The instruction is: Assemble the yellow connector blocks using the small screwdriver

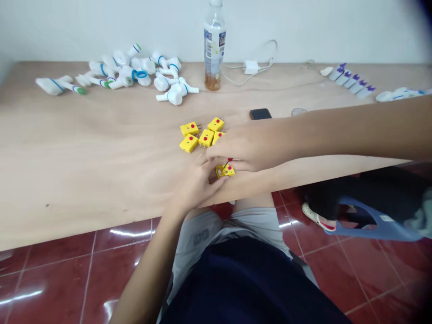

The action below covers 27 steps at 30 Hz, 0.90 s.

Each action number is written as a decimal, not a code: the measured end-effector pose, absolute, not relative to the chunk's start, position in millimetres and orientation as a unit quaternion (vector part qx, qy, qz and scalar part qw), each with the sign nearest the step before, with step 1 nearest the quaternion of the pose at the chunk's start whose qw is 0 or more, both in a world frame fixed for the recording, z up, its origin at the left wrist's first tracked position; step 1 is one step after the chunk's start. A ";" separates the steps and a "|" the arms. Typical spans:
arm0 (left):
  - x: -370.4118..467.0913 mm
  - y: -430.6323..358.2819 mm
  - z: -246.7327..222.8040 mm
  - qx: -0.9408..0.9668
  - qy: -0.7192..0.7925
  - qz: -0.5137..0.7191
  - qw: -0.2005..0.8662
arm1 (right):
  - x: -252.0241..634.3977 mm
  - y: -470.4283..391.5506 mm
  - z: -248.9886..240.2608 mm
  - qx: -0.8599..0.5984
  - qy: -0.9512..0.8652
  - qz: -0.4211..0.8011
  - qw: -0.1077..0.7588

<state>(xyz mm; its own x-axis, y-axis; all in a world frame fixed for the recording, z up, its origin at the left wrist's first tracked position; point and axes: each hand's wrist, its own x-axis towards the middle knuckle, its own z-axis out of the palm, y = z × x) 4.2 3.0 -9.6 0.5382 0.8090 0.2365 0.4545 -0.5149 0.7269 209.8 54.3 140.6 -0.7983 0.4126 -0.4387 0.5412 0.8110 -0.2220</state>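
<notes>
My left hand (197, 177) rests at the table's front edge, its fingers closed round a yellow two-pin plug (221, 172) with a red dot. Over the same plug, my right hand (232, 146) pinches a thin dark shaft with a red part, which looks like a small screwdriver (230, 160). The shaft's lower end meets the plug's face; whether it sits in a screw is too small to tell. Just beyond my hands lie several more yellow plugs (205, 137) with red dots and metal pins, one partly hidden by my right hand.
White plastic fittings (126, 74) with blue and green rings are heaped at the back left. Behind the plugs stand a bottle (214, 49) and a white charger (250, 67). A dark phone-like object (260, 114) and purple-topped pieces (353, 83) lie right. Another person's foot (319, 218) rests below.
</notes>
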 end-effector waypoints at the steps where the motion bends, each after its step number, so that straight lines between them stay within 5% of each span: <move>1: 4.1 3.1 -10.1 0.822 0.383 0.288 0.306 | 210.7 54.4 140.1 0.257 0.931 -0.179 0.190; 5: 2.7 3.5 -11.1 0.827 0.374 0.292 0.301 | 219.5 53.3 150.1 0.300 0.924 -0.161 0.176; 11: -3.2 2.7 -3.3 0.805 0.375 0.337 0.313 | 264.8 34.2 153.9 0.385 0.907 -0.173 -0.002; 19: -2.8 1.7 -3.7 0.822 0.336 0.362 0.285 | 287.5 -16.7 46.6 0.460 0.829 -0.228 -0.223; 27: -0.3 2.4 -0.7 0.837 0.344 0.330 0.269 | 272.3 -17.0 1.4 0.452 0.831 -0.255 -0.201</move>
